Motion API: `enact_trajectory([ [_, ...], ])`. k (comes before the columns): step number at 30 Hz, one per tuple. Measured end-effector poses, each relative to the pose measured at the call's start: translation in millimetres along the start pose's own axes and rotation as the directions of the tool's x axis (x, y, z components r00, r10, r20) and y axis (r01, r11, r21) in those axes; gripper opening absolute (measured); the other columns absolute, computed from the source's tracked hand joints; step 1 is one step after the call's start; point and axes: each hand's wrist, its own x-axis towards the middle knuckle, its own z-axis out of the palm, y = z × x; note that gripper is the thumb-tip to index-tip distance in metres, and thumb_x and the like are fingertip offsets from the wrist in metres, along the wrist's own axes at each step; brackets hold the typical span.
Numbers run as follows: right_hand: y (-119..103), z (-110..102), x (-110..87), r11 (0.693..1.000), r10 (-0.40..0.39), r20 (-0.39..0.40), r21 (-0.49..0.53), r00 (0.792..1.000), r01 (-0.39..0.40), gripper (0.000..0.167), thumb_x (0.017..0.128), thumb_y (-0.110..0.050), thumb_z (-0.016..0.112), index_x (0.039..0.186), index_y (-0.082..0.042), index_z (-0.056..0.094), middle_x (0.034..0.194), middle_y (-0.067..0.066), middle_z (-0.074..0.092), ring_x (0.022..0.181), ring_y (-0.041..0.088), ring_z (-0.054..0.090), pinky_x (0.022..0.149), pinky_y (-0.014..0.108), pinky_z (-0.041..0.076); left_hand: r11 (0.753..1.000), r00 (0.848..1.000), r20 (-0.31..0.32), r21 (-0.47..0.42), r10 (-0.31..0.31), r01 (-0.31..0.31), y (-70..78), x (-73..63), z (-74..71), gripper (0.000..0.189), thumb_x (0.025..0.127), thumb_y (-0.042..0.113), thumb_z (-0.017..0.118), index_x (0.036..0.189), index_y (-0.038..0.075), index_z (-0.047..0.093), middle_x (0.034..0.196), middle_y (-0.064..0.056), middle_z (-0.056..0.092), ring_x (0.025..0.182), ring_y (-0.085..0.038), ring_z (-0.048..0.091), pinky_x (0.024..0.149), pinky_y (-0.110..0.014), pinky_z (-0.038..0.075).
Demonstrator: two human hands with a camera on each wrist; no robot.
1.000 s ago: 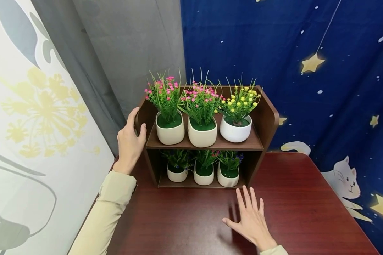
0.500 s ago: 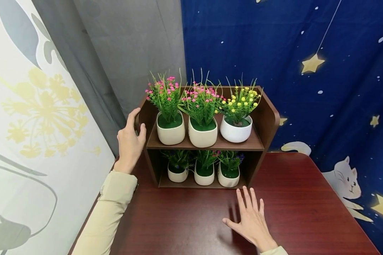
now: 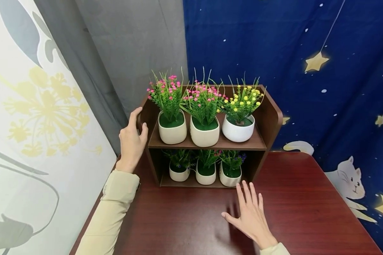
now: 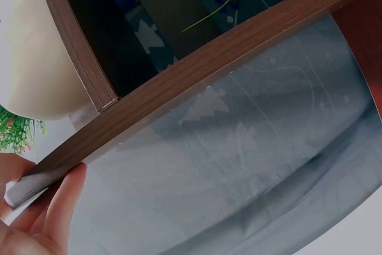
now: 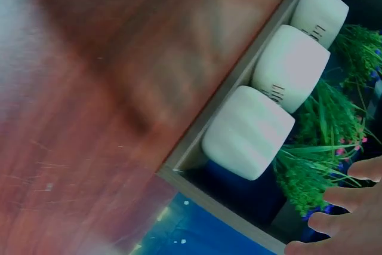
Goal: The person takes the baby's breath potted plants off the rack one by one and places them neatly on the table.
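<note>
A brown two-tier wooden shelf [image 3: 274,118] stands on the table. My left hand [image 3: 131,143] pinches the edge of its left side panel; the left wrist view has thumb and fingers on either face of that panel [image 4: 113,111]. Two cream pots with pink flowers [image 3: 172,134] and a white pot with yellow flowers [image 3: 238,132] fill the upper tier. On the lower tier sit three smaller white pots of greenery [image 3: 205,177], shown from the front in the right wrist view [image 5: 248,132]. Fingers spread, my right hand [image 3: 251,217] is held before the shelf's lower right, holding nothing.
The reddish-brown table [image 3: 300,198] extends in front of the shelf and to its right. Behind hang a grey curtain [image 3: 140,39] and a blue starry curtain [image 3: 268,39]. A white patterned panel [image 3: 51,170] borders the left side.
My right hand has edged slightly forward, its fingertips now closer to the lower right pot. The head view has shifted a little. My left hand stays at the shelf's side panel.
</note>
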Motion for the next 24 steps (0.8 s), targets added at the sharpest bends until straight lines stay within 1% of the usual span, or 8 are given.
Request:
enact_trajectory([
  [3, -3.9, -4.6, 6.7, 1.000, -0.013, -0.027, 0.013, 1.000, 0.013, 0.106, 0.067, -0.068, 0.064, 0.147, -0.008, 0.028, 0.149, 0.015, 0.025, 0.139, 0.032, 0.010, 0.099, 0.061, 0.015, 1.000, 1.000, 0.006, -0.001, -0.006, 0.006, 1.3, 0.1, -0.1, 0.050, 0.088, 0.005, 0.058, 0.135, 0.018, 0.049, 0.045, 0.003, 0.030, 0.036, -0.012, 0.025, 0.042, -0.034, 0.026],
  [5, -6.9, -8.4, 11.6, 1.000, -0.018, -0.041, 0.019, 0.999, 0.019, 0.105, 0.068, -0.068, 0.064, 0.147, -0.009, 0.028, 0.149, 0.015, 0.025, 0.139, 0.032, 0.012, 0.099, 0.061, 0.016, 1.000, 1.000, 0.006, 0.000, -0.008, 0.008, 1.4, 0.0, -0.1, 0.049, 0.088, 0.005, 0.057, 0.135, 0.018, 0.049, 0.045, 0.003, 0.030, 0.036, -0.013, 0.025, 0.042, -0.034, 0.026],
  [9, -13.2, -18.1, 22.1, 0.999, -0.024, -0.071, 0.031, 0.997, 0.027, 0.104, 0.069, -0.066, 0.064, 0.147, -0.009, 0.027, 0.149, 0.016, 0.026, 0.138, 0.033, 0.015, 0.100, 0.059, 0.018, 1.000, 1.000, 0.001, -0.001, -0.001, 0.001, 1.1, -0.5, 0.2, 0.049, 0.089, 0.005, 0.057, 0.135, 0.019, 0.049, 0.045, 0.002, 0.031, 0.036, -0.007, 0.023, 0.042, -0.034, 0.025],
  [12, -16.6, -25.1, 30.7, 0.998, -0.034, -0.119, 0.051, 0.992, 0.040, 0.103, 0.068, -0.064, 0.066, 0.146, -0.007, 0.030, 0.147, 0.016, 0.029, 0.136, 0.034, 0.021, 0.099, 0.057, 0.020, 1.000, 1.000, -0.003, -0.005, 0.005, -0.005, 0.5, -0.6, 0.4, 0.050, 0.088, 0.005, 0.058, 0.135, 0.019, 0.049, 0.045, 0.001, 0.031, 0.037, -0.003, 0.020, 0.041, -0.033, 0.025],
  [16, -18.7, -33.5, 43.7, 0.994, -0.044, -0.209, 0.090, 0.977, 0.064, 0.100, 0.069, -0.061, 0.066, 0.143, -0.003, 0.035, 0.144, 0.017, 0.034, 0.131, 0.036, 0.029, 0.099, 0.055, 0.024, 1.000, 1.000, 0.001, -0.006, 0.002, -0.002, 0.5, -0.2, 0.2, 0.050, 0.088, 0.004, 0.058, 0.135, 0.019, 0.049, 0.045, 0.000, 0.032, 0.037, -0.005, 0.022, 0.042, -0.034, 0.026],
  [19, -18.9, -39.8, 54.2, 0.989, -0.041, -0.280, 0.125, 0.959, 0.079, 0.096, 0.070, -0.061, 0.065, 0.141, -0.001, 0.038, 0.141, 0.018, 0.037, 0.127, 0.038, 0.034, 0.098, 0.053, 0.028, 1.000, 1.000, 0.010, -0.007, -0.007, 0.007, 0.4, -0.1, -0.1, 0.050, 0.089, 0.005, 0.057, 0.136, 0.019, 0.048, 0.046, 0.000, 0.033, 0.037, -0.009, 0.025, 0.043, -0.034, 0.026],
  [22, -18.3, -46.3, 64.9, 0.984, -0.028, -0.335, 0.158, 0.942, 0.085, 0.094, 0.072, -0.061, 0.063, 0.140, -0.001, 0.039, 0.140, 0.019, 0.038, 0.126, 0.039, 0.035, 0.099, 0.050, 0.029, 1.000, 1.000, 0.011, -0.009, -0.011, 0.012, -0.3, -0.2, 0.0, 0.049, 0.089, 0.006, 0.056, 0.136, 0.019, 0.048, 0.046, 0.000, 0.033, 0.037, -0.010, 0.025, 0.043, -0.034, 0.027],
  [24, -17.8, -51.1, 72.4, 0.981, -0.010, -0.357, 0.177, 0.934, 0.079, 0.094, 0.072, -0.061, 0.063, 0.139, -0.001, 0.040, 0.141, 0.019, 0.037, 0.127, 0.038, 0.034, 0.099, 0.048, 0.030, 1.000, 1.000, 0.009, -0.010, -0.008, 0.008, -0.7, -0.2, 0.3, 0.048, 0.090, 0.007, 0.056, 0.136, 0.019, 0.048, 0.046, 0.000, 0.033, 0.037, -0.008, 0.024, 0.042, -0.034, 0.026],
])
